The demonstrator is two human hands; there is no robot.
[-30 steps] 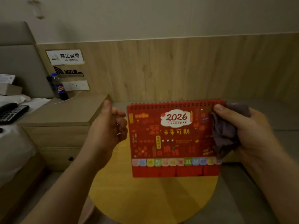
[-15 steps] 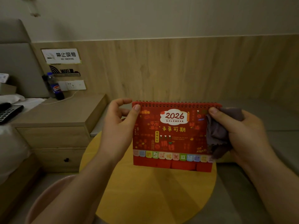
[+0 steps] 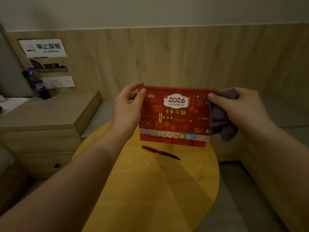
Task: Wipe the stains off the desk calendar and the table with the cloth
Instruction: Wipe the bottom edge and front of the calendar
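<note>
Currently both hands are gripping the desk calendar (image 3: 173,116) above the counter (image 3: 150,190): left hand (image 3: 128,108) pinching its top-left corner, right hand (image 3: 237,108) clamping the cloth (image 3: 220,119) to its right edge.

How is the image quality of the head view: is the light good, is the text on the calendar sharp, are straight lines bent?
Head view: dim, warm light, no glare; "2026" on the desk calendar reads clearly, the small print is blurred; the wall panel's top edge bows from wide-angle distortion; the dark stain on the yellow table shows plainly.
</note>
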